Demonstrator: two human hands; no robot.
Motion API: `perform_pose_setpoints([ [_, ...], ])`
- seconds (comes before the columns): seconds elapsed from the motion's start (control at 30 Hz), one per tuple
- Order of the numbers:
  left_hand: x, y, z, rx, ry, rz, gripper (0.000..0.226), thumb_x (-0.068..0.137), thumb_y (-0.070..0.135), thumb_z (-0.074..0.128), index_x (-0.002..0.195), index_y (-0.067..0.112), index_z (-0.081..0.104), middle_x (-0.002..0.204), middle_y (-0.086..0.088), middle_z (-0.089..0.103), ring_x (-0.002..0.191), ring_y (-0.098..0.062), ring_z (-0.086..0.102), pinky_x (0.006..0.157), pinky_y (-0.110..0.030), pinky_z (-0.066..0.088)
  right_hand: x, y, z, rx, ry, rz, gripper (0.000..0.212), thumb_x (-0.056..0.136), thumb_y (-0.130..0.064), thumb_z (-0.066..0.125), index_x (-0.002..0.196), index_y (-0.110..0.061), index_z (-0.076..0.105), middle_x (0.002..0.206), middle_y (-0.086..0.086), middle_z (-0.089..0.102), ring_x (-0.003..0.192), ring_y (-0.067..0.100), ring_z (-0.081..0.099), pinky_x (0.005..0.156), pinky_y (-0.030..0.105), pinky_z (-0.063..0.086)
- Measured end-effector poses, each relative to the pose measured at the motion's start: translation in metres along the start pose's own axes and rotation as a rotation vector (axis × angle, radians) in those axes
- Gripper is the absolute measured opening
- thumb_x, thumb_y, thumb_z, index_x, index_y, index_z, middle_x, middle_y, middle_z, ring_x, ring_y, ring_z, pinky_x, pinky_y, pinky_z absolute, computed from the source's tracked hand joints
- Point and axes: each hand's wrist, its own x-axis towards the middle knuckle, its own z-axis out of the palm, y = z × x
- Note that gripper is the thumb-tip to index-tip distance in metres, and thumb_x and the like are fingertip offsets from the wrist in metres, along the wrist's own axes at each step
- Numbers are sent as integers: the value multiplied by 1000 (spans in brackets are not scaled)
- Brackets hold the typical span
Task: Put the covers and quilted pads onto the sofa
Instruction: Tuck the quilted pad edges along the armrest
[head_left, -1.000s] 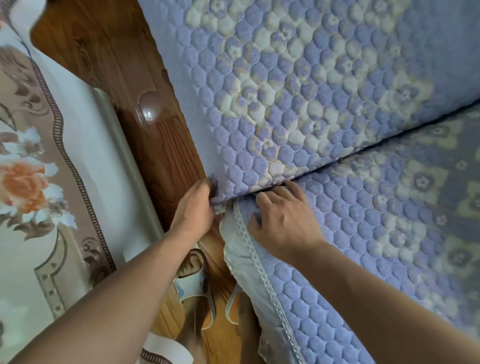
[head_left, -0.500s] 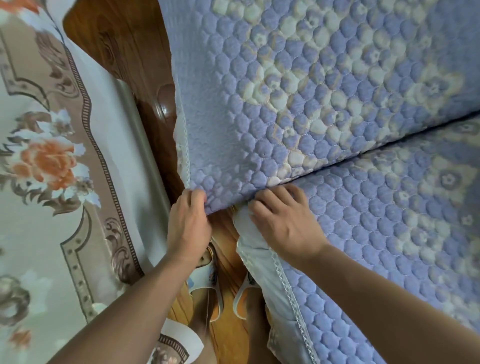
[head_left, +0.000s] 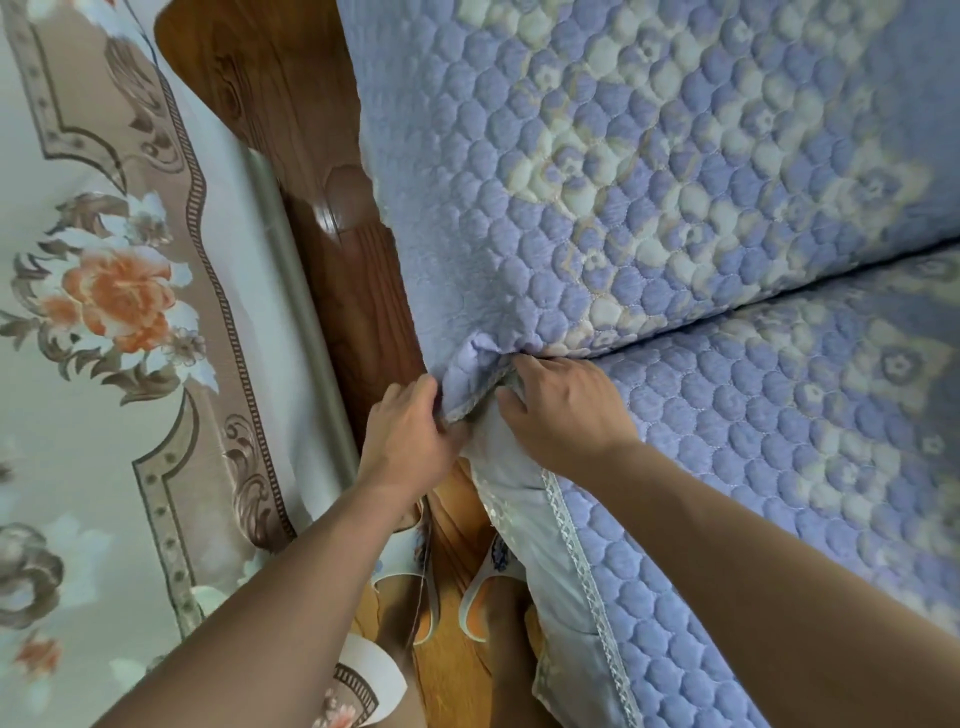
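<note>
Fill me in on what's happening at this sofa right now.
A person is fitting purple quilted pads onto a wooden sofa. The back pad already hangs over the backrest and the seat pad lies on the seat. At the corner by the wooden armrest, the left hand pinches the back pad's lower corner, while the right hand presses its fingers into the gap where the two pads meet, apparently tucking the fabric in. A floral cover lies to the left.

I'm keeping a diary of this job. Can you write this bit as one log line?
left hand: pinches blue quilted back pad corner | right hand: tucks into seam | blue quilted seat pad: laid
</note>
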Motion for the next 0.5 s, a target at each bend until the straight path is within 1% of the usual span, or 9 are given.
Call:
perform_pose_setpoints([
  [0.07,4,-5,3,50,0,14,36,86,50,68,79,21,48,80,5,53,81,-24,49,69,-40,44,1,0,1,-11,17,23,24,97,-33,46,78,-17,49,79,3,67,79,28,62,70,35,31],
  [0.13,6,-10,6,28,12,32,33,86,48,70,76,24,49,83,6,48,84,-22,48,74,-40,47,2,0,0,-29,-10,49,25,99,-32,42,83,-16,54,82,3,66,78,29,61,67,33,28],
  [0.2,8,-12,8,-160,-21,-2,40,82,46,78,79,25,44,92,7,49,86,-16,49,76,-25,46,7,1,-2,-21,-47,93,26,100,-30,38,89,-15,57,87,4,65,79,32,58,64,34,30],
  [0.23,9,-8,7,-314,-44,-74,45,78,48,81,84,24,43,101,6,53,90,-12,53,75,-18,45,9,1,-3,-16,-68,111,26,100,-27,38,92,-15,59,87,6,64,78,33,57,62,34,31],
  [0.3,17,2,8,-642,-56,-255,57,73,54,84,103,29,42,123,3,57,107,-8,59,84,-19,49,15,4,-5,1,-119,138,24,96,-20,41,96,-16,65,84,7,64,78,34,58,59,33,31],
  [0.33,24,8,9,-706,-39,-310,67,71,54,85,117,32,40,132,3,54,117,-9,56,90,-23,49,17,5,-7,24,-140,156,25,94,-17,43,99,-18,68,83,7,65,79,34,60,58,32,34],
  [0.4,42,16,9,-599,-29,-292,85,69,57,86,135,30,40,138,7,49,125,-8,49,98,-26,45,19,8,-9,88,-147,189,30,90,-16,46,102,-23,72,85,7,69,79,32,59,60,31,40],
  [0.43,50,17,9,-484,-44,-223,78,70,59,84,131,27,48,132,7,54,122,-9,53,96,-27,47,19,9,-10,110,-140,200,31,88,-15,46,102,-25,73,84,7,70,77,32,59,61,30,41],
  [0.5,56,22,6,-242,-84,-53,34,82,44,74,106,22,61,109,2,62,104,-20,62,83,-33,51,18,8,-10,140,-131,214,33,87,-15,46,101,-25,74,83,7,70,76,31,59,62,30,44],
])
